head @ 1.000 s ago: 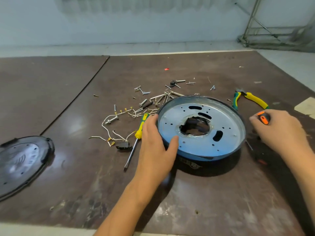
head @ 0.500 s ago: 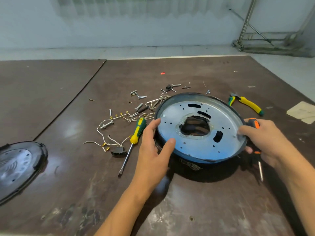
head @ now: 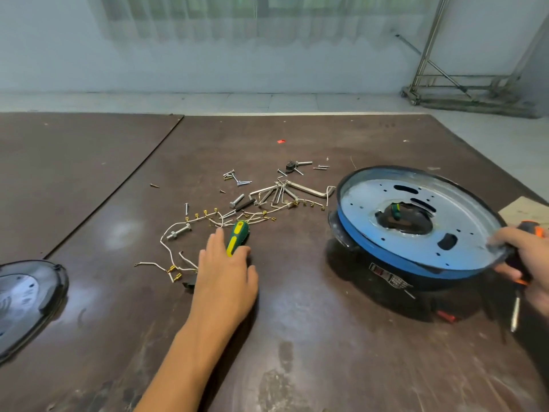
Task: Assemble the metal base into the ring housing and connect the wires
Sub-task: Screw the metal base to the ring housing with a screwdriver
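The round metal base (head: 463,221), a bluish plate with slots and a ragged middle hole, sits tilted in the dark ring housing (head: 386,276) at the right. My right hand (head: 523,257) grips an orange-black screwdriver (head: 515,310) and touches the plate's near right rim. White wires (head: 175,227) with brass terminals lie loose on the table, left of the housing. My left hand (head: 225,278) lies flat with straight fingers over the shaft of a green-yellow screwdriver (head: 236,237), beside those wires.
Bolts, screws and hex keys (head: 279,193) are scattered behind the wires. A black round cover (head: 44,292) lies at the left edge. A paper scrap (head: 525,211) sits behind the housing at the right. The brown table (head: 297,337) ends just past the scattered parts.
My left hand let go of the plate's left rim and moved left onto the green-yellow screwdriver. The housing now sits further right in view, with my right hand still on its rim.
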The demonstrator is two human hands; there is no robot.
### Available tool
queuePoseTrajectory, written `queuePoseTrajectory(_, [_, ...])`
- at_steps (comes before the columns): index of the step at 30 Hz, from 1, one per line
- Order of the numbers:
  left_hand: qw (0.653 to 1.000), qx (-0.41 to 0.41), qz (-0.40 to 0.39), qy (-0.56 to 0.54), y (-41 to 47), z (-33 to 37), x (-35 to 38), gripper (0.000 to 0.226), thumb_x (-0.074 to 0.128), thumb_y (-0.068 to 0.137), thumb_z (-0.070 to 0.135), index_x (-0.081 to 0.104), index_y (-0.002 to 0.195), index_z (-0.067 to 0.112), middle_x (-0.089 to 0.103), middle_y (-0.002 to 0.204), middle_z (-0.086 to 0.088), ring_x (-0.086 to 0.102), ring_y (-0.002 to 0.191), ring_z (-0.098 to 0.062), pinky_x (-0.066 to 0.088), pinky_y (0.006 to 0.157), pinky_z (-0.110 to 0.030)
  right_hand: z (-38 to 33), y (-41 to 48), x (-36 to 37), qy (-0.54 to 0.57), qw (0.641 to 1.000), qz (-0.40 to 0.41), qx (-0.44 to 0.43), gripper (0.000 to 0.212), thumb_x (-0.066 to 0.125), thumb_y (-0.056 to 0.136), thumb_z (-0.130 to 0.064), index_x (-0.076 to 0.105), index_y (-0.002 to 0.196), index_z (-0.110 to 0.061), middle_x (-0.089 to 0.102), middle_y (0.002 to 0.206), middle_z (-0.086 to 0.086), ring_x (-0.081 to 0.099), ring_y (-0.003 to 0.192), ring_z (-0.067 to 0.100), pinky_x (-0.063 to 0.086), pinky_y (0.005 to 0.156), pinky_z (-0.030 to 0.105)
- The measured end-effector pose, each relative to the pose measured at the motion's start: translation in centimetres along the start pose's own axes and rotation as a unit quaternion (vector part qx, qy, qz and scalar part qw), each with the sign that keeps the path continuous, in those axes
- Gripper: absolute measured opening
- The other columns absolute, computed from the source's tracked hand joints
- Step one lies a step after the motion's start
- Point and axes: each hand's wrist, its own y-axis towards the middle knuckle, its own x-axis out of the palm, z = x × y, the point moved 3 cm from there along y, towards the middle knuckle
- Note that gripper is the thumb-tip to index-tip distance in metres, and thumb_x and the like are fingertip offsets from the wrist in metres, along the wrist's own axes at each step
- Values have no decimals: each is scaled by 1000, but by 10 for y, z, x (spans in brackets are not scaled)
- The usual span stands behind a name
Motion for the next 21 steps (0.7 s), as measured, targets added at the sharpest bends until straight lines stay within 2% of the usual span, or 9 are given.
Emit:
queuePoseTrajectory(2, [999, -20, -35, 27, 5, -8, 1, 31, 48, 95, 28, 63, 121, 18, 47, 135, -11, 46, 121, -33, 34, 101, -38, 4, 1, 2, -8, 1000, -18, 3, 19, 59, 70, -14, 44, 68, -4, 45, 33, -2, 30, 21, 11, 26, 30, 12])
queuePoseTrajectory(4, [998, -21, -47, 39, 9, -11, -1, 33, 45, 96, 28, 63, 123, 21, 53, 126, -5, 54, 104, -31, 38, 95, -37, 7, 2, 5, -19, 999, -27, 4, 21, 59, 69, -20, 45, 69, -5, 43, 31, -1, 29, 21, 11, 26, 30, 12])
queuePoseTrajectory(7, [998, -29, -49, 36, 11, -13, -2, 33, 46, 96, 28, 65, 123, 23, 53, 125, -4, 57, 105, -29, 44, 93, -36, 8, 2, 9, -16, 1000, -19, 1, 32, 64, 60, -27, 43, 71, -6, 43, 31, -1, 29, 20, 12, 26, 30, 11])
queuePoseTrajectory(11, [996, -65, -40, 36, 9, -12, -2, 30, 47, 95, 33, 65, 113, 16, 50, 122, -7, 54, 107, -29, 47, 86, -38, 10, 3, 9, -24, 999, -38, 10, 42, 67, 53, -33, 47, 76, -4, 46, 33, 0, 31, 22, 14, 30, 32, 14])
queuePoseTrajectory(14, [995, -91, -29, 43, 8, -14, -4, 29, 48, 95, 33, 63, 109, 12, 47, 125, -9, 51, 110, -30, 47, 84, -40, 7, 2, 16, -10, 998, -55, -20, 32, 68, 58, -29, 58, 79, -6, 54, 43, 5, 32, 23, 16, 32, 34, 14])
queuePoseTrajectory(16, [993, -103, -26, 50, 8, -18, -7, 26, 50, 95, 29, 62, 111, 11, 45, 126, -10, 50, 110, -30, 47, 83, -41, 5, 2, 23, -4, 997, -72, -35, 24, 68, 60, -26, 64, 76, -9, 60, 53, 15, 30, 24, 19, 32, 35, 14])
queuePoseTrajectory(21, [990, -127, -26, 59, 12, -33, -15, 24, 51, 92, 12, 66, 111, 12, 47, 120, -9, 52, 108, -33, 48, 82, -43, 5, -4, 34, -16, 993, -106, -42, 28, 70, 61, -25, 70, 82, -7, 62, 62, 23, 32, 27, 23, 33, 36, 15])
